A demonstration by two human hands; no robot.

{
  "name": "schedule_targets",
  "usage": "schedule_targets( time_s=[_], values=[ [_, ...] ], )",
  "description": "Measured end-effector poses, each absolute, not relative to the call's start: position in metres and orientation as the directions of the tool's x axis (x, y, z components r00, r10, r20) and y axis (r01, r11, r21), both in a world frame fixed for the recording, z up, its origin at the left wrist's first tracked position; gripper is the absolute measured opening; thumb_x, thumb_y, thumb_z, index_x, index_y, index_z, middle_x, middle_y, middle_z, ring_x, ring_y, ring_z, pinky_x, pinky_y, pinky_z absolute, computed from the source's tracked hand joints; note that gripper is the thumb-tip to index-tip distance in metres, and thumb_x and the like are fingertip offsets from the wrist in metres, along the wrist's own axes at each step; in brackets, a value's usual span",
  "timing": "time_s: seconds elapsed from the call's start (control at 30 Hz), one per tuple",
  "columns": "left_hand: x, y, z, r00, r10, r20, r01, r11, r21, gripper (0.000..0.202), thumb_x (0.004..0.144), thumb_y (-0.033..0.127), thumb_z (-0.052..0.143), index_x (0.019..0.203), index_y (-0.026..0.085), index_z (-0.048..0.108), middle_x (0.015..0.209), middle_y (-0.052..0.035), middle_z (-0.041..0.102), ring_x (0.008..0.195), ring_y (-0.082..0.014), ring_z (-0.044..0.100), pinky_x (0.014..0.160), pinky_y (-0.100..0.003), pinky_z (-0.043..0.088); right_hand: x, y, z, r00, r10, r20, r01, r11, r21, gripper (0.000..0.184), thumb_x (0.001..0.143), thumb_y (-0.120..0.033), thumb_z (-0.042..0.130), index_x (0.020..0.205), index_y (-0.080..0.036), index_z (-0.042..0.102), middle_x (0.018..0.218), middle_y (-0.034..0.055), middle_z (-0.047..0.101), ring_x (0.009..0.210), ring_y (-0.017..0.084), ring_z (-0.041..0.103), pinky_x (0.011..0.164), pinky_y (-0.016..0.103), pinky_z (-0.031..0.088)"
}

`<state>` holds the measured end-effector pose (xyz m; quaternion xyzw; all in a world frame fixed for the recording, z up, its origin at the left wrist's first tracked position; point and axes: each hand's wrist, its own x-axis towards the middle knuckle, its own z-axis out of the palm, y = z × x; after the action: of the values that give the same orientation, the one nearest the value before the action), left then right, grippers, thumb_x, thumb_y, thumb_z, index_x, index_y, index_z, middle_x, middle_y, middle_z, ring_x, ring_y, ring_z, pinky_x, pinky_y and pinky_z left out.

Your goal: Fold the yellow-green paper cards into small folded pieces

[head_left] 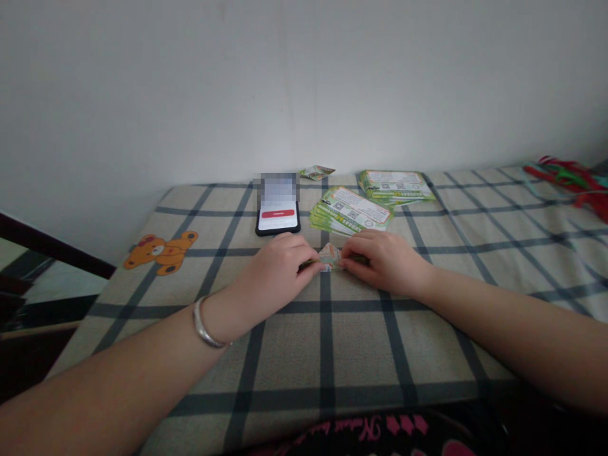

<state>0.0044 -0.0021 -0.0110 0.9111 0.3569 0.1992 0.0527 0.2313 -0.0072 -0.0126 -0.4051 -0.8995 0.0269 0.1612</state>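
Note:
Between my two hands is a small folded piece of printed paper, with a peaked middle, just above or on the checked tablecloth. My left hand, with a silver bangle at the wrist, pinches its left end. On the other side, the fingers of my right hand are closed on the right end. Part of the paper is hidden by the fingers. Just beyond my hands lies a fanned pile of green and white printed leaflets. A phone with a lit screen stands or lies left of it.
A second pile of leaflets lies farther back by the wall. Near the phone is another folded paper piece. A teddy bear cutout is at the left, and red and green cloth or wrapping at the far right.

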Motion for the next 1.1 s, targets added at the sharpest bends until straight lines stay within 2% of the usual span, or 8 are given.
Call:
schedule_targets(
  time_s=[0.1, 0.27, 0.43, 0.53, 0.6, 0.7, 0.87, 1.1],
  values=[
    [0.005, -0.002, -0.009, 0.661, 0.683, 0.312, 0.653, -0.728, 0.21, 0.016, 0.089, 0.025, 0.063, 0.078, 0.014, 0.068, 0.08, -0.0051, 0.065, 0.082, -0.0191, 0.058, 0.075, -0.033, 0.047, 0.23, -0.008, -0.014, -0.612, 0.744, 0.27, 0.739, 0.659, -0.141, 0.019, 0.092, -0.032, 0.052, 0.085, -0.017, 0.062, 0.08, 0.0052, 0.065, 0.077, 0.018, 0.058, 0.067, 0.029, 0.036],
    [0.004, -0.004, -0.008, 0.675, 0.667, 0.315, 0.656, -0.738, 0.157, 0.018, 0.091, 0.026, 0.06, 0.079, 0.015, 0.068, 0.079, -0.0046, 0.065, 0.081, -0.0181, 0.058, 0.074, -0.032, 0.047, 0.231, -0.007, -0.016, -0.547, 0.796, 0.259, 0.762, 0.602, -0.238, 0.016, 0.089, -0.033, 0.057, 0.085, -0.019, 0.064, 0.083, 0.0042, 0.067, 0.079, 0.018, 0.059, 0.068, 0.028, 0.037],
    [0.003, -0.003, -0.009, 0.664, 0.692, 0.282, 0.676, -0.717, 0.168, 0.018, 0.09, 0.027, 0.061, 0.079, 0.015, 0.069, 0.079, -0.0054, 0.065, 0.082, -0.0198, 0.058, 0.073, -0.033, 0.047, 0.231, -0.006, -0.014, -0.57, 0.77, 0.286, 0.737, 0.633, -0.235, 0.015, 0.089, -0.031, 0.057, 0.085, -0.018, 0.065, 0.084, 0.0051, 0.066, 0.083, 0.019, 0.058, 0.072, 0.029, 0.04],
    [0.002, -0.003, -0.01, 0.656, 0.685, 0.317, 0.662, -0.724, 0.194, 0.013, 0.09, 0.025, 0.061, 0.094, 0.016, 0.069, 0.088, -0.0052, 0.067, 0.086, -0.0201, 0.059, 0.076, -0.034, 0.048, 0.232, -0.004, -0.015, -0.565, 0.772, 0.291, 0.734, 0.632, -0.25, 0.016, 0.089, -0.031, 0.058, 0.085, -0.018, 0.066, 0.084, 0.005, 0.066, 0.083, 0.019, 0.058, 0.072, 0.029, 0.04],
    [0.002, -0.003, -0.012, 0.657, 0.673, 0.34, 0.644, -0.735, 0.211, 0.018, 0.089, 0.023, 0.061, 0.105, 0.018, 0.067, 0.094, -0.0046, 0.068, 0.089, -0.0199, 0.06, 0.078, -0.034, 0.048, 0.232, -0.003, -0.016, -0.551, 0.784, 0.287, 0.735, 0.618, -0.279, 0.016, 0.088, -0.033, 0.059, 0.084, -0.019, 0.066, 0.083, 0.0046, 0.066, 0.083, 0.019, 0.058, 0.072, 0.029, 0.041],
    [0.002, -0.003, -0.013, 0.684, 0.649, 0.335, 0.625, -0.757, 0.19, 0.022, 0.09, 0.02, 0.059, 0.111, 0.02, 0.066, 0.094, -0.0047, 0.066, 0.089, -0.0203, 0.058, 0.078, -0.034, 0.049, 0.233, -0.001, -0.017, -0.538, 0.798, 0.271, 0.734, 0.602, -0.314, 0.017, 0.088, -0.034, 0.06, 0.082, -0.019, 0.066, 0.082, 0.0037, 0.066, 0.081, 0.018, 0.058, 0.072, 0.029, 0.041],
    [0.0, 0.0, -0.015, 0.687, 0.65, 0.325, 0.608, -0.759, 0.232, 0.021, 0.091, 0.013, 0.053, 0.103, 0.018, 0.069, 0.092, -0.0047, 0.066, 0.09, -0.02, 0.057, 0.082, -0.035, 0.048, 0.232, 0.001, -0.016, -0.536, 0.811, 0.235, 0.75, 0.585, -0.309, 0.015, 0.087, -0.033, 0.061, 0.082, -0.019, 0.065, 0.081, 0.0031, 0.066, 0.08, 0.018, 0.058, 0.071, 0.029, 0.041],
    [-0.006, 0.006, -0.019, 0.679, 0.655, 0.331, 0.585, -0.756, 0.294, 0.014, 0.09, 0.016, 0.056, 0.095, 0.019, 0.069, 0.092, -0.0033, 0.066, 0.091, -0.019, 0.057, 0.081, -0.034, 0.047, 0.233, 0.003, -0.018, -0.541, 0.806, 0.239, 0.745, 0.591, -0.308, 0.014, 0.086, -0.032, 0.062, 0.082, -0.02, 0.066, 0.081, 0.0029, 0.066, 0.08, 0.018, 0.058, 0.07, 0.029, 0.04]
  ],
)
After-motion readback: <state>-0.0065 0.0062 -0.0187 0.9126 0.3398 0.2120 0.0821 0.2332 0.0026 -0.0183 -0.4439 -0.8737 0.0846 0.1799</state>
